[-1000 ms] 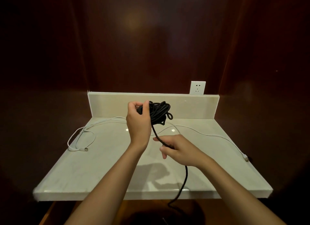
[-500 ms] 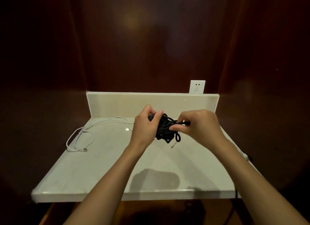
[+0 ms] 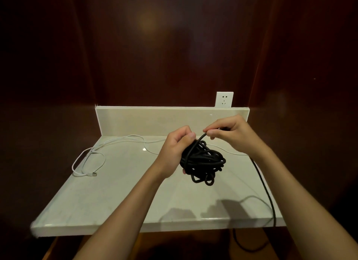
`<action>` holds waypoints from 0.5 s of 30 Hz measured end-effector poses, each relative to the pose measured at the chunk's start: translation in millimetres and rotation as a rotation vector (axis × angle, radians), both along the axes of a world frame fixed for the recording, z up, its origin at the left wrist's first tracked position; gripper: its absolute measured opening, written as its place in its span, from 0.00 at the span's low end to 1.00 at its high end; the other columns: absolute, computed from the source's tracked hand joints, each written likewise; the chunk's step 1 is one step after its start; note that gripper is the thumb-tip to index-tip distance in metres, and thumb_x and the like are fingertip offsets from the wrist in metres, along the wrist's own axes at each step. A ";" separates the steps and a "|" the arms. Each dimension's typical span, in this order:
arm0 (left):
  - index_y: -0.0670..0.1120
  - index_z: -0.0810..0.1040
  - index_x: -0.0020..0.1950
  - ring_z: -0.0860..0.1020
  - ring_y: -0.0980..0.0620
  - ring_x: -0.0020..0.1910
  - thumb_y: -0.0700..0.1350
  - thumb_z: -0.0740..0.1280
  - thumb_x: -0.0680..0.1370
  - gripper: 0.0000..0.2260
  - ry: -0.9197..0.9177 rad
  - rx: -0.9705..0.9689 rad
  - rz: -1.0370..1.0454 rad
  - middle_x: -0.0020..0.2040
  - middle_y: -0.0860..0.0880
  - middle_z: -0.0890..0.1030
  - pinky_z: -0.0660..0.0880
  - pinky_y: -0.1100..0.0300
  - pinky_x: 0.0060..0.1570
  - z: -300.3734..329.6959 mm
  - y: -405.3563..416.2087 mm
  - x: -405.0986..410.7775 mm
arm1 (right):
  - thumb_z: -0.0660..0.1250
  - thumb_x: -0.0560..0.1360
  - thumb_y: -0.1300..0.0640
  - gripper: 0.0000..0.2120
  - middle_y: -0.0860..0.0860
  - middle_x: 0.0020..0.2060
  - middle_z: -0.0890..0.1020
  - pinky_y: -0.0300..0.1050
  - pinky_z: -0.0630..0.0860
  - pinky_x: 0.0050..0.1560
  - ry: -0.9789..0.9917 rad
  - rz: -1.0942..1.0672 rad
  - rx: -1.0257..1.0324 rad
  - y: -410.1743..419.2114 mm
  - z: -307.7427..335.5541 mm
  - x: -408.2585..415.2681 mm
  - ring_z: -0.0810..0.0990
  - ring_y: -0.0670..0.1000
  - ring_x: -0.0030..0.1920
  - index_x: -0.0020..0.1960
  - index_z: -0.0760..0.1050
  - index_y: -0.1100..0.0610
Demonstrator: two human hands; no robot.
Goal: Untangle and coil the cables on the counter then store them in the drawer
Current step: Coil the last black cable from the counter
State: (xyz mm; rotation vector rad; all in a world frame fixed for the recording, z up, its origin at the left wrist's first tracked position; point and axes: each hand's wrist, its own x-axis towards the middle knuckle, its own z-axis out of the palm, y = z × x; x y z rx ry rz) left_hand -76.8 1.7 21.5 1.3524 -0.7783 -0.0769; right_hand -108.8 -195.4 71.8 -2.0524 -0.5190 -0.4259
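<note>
Item: black cable, partly wound into a loose bundle, held above the middle of the worktop. The bundle was gripped by the left hand, its fingers curled round the upper loops with the mass hanging just below them. A running strand was pinched at the bundle's top by the right hand, fingers bent and closed on it; the free length trailed behind that hand's wrist, over the worktop's front edge and down out of view. Item: white cable, uncoiled, lying well to the left of the left fingers. No drawer was in view. Handling note, as a judgement: each turn would best be laid beside the last under light, even tension, the bundle kept firmly clasped so that no loops slip, and the slack fed steadily so that it does not snag on the worktop edge. Against the frame half a second before: the right hand was raised and drawn back toward the backsplash, the bundle was hung lower beneath the left fingers, and the trailing length was brought into sight on the right.
</note>
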 end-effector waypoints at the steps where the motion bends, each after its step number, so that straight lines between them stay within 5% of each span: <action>1: 0.50 0.71 0.37 0.73 0.45 0.28 0.55 0.65 0.77 0.13 0.004 -0.031 0.013 0.33 0.47 0.75 0.70 0.38 0.33 1.4 -0.7 -0.8 | 0.72 0.73 0.65 0.09 0.48 0.33 0.85 0.44 0.77 0.43 -0.019 -0.016 0.052 1.3 -5.4 2.5 0.81 0.47 0.37 0.44 0.85 0.51; 4: 0.50 0.71 0.36 0.73 0.47 0.25 0.56 0.66 0.75 0.14 0.026 -0.119 0.131 0.32 0.48 0.74 0.70 0.51 0.31 4.9 1.2 1.0 | 0.70 0.74 0.70 0.12 0.46 0.37 0.87 0.37 0.78 0.45 -0.051 -0.042 0.203 7.5 -26.1 5.6 0.84 0.44 0.40 0.47 0.84 0.53; 7: 0.50 0.71 0.35 0.73 0.47 0.25 0.57 0.66 0.74 0.14 0.046 -0.113 0.161 0.32 0.48 0.74 0.69 0.53 0.31 4.2 5.9 4.0 | 0.68 0.75 0.71 0.15 0.42 0.38 0.87 0.34 0.78 0.46 -0.045 -0.056 0.268 12.4 -46.5 6.8 0.85 0.42 0.43 0.51 0.83 0.53; 11: 0.49 0.71 0.36 0.74 0.49 0.26 0.52 0.63 0.79 0.13 0.104 -0.143 0.141 0.32 0.49 0.75 0.69 0.55 0.34 0.1 7.6 2.9 | 0.68 0.76 0.68 0.13 0.44 0.38 0.86 0.37 0.76 0.44 -0.092 -0.057 0.283 23.1 -56.8 8.7 0.83 0.44 0.41 0.51 0.84 0.53; 15: 0.40 0.72 0.47 0.73 0.45 0.23 0.49 0.60 0.84 0.13 0.235 -0.248 0.267 0.32 0.44 0.75 0.66 0.62 0.21 1.6 2.9 2.9 | 0.64 0.76 0.58 0.12 0.49 0.46 0.84 0.50 0.75 0.47 -0.105 -0.015 0.220 29.6 -72.2 8.5 0.81 0.56 0.47 0.57 0.82 0.52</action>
